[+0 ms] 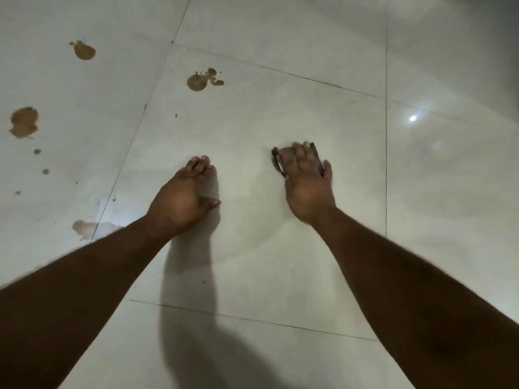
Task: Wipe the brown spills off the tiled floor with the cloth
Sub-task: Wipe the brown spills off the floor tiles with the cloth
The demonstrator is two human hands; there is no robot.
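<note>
Head view: pale tiled floor [309,248]; brown spills [199,81] lie from 9 to 11 o'clock, unwiped. Left hand [185,197] braces flat on tile, fingers straight. Right hand [304,181] presses flat on dark cloth [278,161] at centre, long axis 11-to-5. Risk: cloth well apart from spills; wiping smears residue.

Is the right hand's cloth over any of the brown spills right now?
No, the right hand presses the dark cloth on bare pale tile, well right of the nearest brown spill.
</note>
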